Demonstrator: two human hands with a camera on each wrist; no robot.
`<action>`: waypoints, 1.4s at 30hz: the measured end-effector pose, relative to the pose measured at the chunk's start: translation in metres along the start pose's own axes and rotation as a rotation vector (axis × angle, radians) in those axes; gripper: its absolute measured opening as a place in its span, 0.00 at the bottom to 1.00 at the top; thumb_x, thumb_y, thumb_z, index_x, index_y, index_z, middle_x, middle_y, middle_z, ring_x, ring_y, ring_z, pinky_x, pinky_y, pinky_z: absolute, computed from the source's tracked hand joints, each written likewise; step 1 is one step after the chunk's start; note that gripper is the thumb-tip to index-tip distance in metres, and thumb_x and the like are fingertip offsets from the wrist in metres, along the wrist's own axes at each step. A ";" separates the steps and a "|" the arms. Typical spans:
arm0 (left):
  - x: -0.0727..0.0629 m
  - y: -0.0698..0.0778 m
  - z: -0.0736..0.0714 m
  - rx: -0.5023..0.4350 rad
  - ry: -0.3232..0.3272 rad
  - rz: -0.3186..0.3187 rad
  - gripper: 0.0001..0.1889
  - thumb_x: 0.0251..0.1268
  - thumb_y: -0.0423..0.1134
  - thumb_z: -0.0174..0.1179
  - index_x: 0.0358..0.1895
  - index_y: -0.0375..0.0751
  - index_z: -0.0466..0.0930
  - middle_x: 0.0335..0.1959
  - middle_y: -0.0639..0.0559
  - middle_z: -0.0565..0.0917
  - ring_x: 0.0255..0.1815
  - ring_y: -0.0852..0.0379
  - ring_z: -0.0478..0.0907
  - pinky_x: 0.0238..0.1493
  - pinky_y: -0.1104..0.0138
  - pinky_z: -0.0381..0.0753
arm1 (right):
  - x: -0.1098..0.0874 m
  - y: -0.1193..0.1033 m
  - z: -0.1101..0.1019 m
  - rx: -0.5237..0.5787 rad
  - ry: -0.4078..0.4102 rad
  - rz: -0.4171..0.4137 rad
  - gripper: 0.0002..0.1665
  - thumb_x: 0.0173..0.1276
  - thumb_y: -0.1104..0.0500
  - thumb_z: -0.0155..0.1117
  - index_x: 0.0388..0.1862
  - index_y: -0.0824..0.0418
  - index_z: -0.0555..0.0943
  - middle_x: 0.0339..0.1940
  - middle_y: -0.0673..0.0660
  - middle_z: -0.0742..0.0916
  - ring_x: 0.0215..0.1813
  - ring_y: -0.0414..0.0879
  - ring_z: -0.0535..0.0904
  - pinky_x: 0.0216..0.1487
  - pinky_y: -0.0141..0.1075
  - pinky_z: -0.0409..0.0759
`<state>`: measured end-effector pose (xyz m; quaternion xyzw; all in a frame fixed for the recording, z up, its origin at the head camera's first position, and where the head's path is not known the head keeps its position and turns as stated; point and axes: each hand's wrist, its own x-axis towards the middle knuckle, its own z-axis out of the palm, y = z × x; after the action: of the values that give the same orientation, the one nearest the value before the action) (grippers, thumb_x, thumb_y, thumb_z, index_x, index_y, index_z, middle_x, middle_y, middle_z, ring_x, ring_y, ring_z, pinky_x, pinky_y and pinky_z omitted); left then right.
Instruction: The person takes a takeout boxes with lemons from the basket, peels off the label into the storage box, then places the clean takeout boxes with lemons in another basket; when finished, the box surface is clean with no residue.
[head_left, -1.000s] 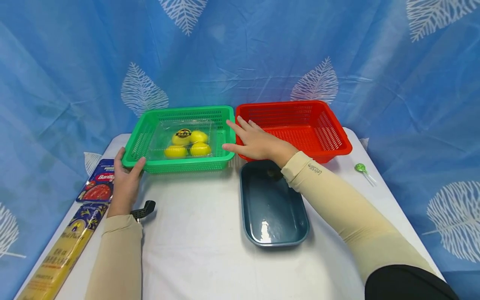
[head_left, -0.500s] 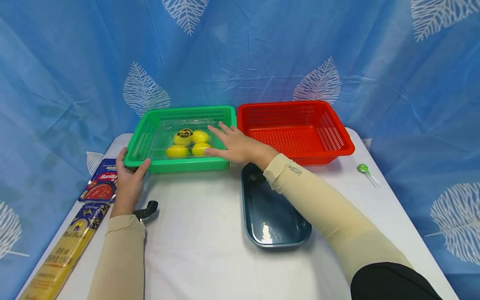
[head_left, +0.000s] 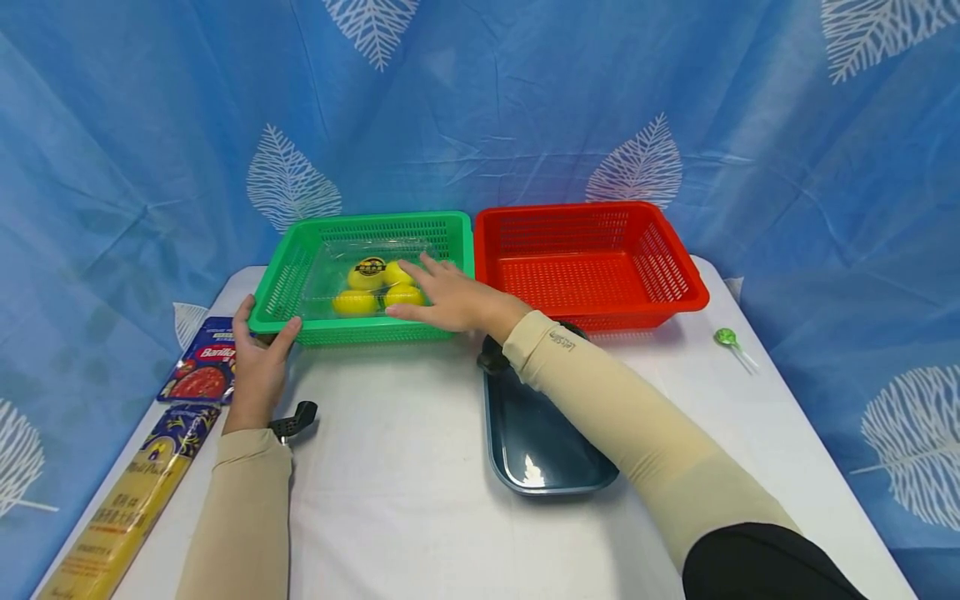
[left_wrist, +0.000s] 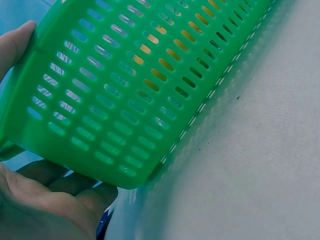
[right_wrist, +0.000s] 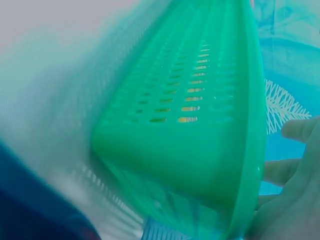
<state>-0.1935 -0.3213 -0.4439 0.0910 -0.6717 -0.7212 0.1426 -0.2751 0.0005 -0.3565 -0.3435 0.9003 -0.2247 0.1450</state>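
At the back left of the table stands a green plastic basket (head_left: 375, 332). Inside it lies a clear plastic box (head_left: 318, 292) of several yellow lemons (head_left: 355, 303) with a black and gold label. My left hand (head_left: 257, 367) grips the basket's near left corner; in the left wrist view the thumb (left_wrist: 17, 45) lies at the rim and the other fingers (left_wrist: 75, 185) reach beneath the corner. My right hand (head_left: 457, 302), fingers spread, is over the basket's right side, and its fingertips overlap the lemon box in the head view.
A red basket (head_left: 573, 321) stands right beside the green one. In front lies a dark blue dish (head_left: 543, 442), partly under my right forearm. Left are a Barilla sauce pouch (head_left: 201, 362) and a long yellow pasta packet (head_left: 131, 500); a green lollipop (head_left: 726, 337) lies far right.
My right hand has moved left, from the red basket's near left corner to over the green basket and the lemon box. The left hand has stayed at its corner.
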 end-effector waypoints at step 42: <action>0.001 -0.001 -0.002 0.061 0.024 -0.018 0.47 0.79 0.42 0.63 0.86 0.63 0.38 0.83 0.43 0.54 0.82 0.48 0.55 0.74 0.64 0.63 | 0.055 -0.013 0.010 0.277 -0.059 0.339 0.59 0.78 0.25 0.48 0.89 0.58 0.39 0.86 0.62 0.59 0.82 0.59 0.57 0.78 0.51 0.61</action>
<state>-0.1937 -0.3232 -0.4454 0.1101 -0.6908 -0.7005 0.1415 -0.3037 -0.0492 -0.3643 -0.1705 0.9010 -0.3086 0.2528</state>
